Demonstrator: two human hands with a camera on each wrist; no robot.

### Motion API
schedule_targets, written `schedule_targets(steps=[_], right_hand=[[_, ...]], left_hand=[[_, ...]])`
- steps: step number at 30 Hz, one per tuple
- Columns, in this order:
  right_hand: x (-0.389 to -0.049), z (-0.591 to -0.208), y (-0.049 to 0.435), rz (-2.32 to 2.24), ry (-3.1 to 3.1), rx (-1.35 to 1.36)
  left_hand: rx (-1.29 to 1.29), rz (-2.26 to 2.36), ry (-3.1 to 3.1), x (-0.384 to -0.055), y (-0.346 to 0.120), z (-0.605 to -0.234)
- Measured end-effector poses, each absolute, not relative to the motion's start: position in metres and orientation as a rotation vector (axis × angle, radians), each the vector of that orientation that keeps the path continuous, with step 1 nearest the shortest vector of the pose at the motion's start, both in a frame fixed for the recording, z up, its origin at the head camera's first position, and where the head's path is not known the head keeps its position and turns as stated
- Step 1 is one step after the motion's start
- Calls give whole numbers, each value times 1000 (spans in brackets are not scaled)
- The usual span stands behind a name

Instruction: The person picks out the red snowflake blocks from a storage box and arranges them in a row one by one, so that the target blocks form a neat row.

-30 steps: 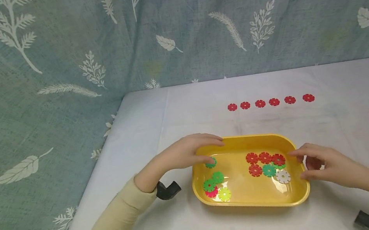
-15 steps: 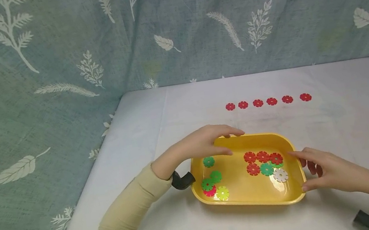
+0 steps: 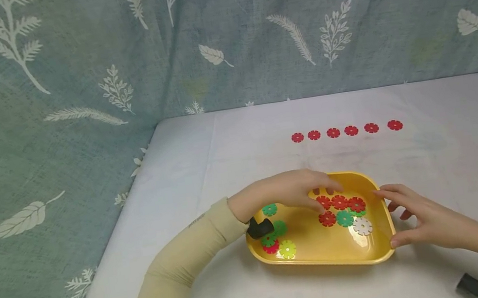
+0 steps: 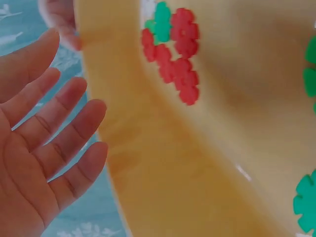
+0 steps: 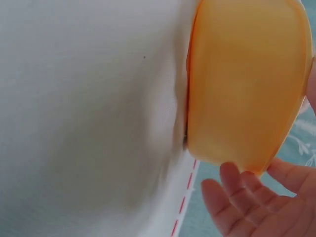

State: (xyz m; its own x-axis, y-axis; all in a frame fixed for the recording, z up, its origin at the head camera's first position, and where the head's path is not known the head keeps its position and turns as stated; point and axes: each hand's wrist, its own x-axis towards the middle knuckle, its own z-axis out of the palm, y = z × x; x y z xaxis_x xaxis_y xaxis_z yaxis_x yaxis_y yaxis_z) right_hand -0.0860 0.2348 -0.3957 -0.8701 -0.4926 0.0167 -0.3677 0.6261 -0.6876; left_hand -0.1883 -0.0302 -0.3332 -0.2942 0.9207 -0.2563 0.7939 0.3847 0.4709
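A yellow plastic tray (image 3: 323, 261) holds several notched, flower-shaped discs. My left hand (image 3: 292, 190) reaches over its far wall, thumb and fingers spread above the red discs (image 3: 340, 202). Palm and relaxed fingers of that hand (image 4: 49, 153) show in the left wrist view, nothing between them. A teal disc (image 3: 345, 218) and a white disc (image 3: 362, 226) lie beside the red ones. At the tray's right end, my right hand (image 3: 423, 220) rests thumb and index fingertip on the rim. In the right wrist view, its other fingertips (image 5: 229, 170) are at the tray's outer wall.
Across the back of the white-covered table (image 3: 225, 181) runs a row of several red discs (image 3: 333, 133). Green discs (image 3: 269, 239) and a yellow-green disc (image 3: 287, 249) lie at the tray's left end. A leaf-patterned curtain (image 3: 242, 41) hangs behind.
My left hand has moved right across the tray, from its left end to over the red discs. The right hand has stayed at the right rim, and the discs lie as before.
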Motion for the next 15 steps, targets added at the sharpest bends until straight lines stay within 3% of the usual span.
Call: schedule_targets(steps=[15], right_hand=[[-83, -397, 232, -1036, 2718, -742]], left_hand=[[1405, 99, 2108, -194, -15, -366]])
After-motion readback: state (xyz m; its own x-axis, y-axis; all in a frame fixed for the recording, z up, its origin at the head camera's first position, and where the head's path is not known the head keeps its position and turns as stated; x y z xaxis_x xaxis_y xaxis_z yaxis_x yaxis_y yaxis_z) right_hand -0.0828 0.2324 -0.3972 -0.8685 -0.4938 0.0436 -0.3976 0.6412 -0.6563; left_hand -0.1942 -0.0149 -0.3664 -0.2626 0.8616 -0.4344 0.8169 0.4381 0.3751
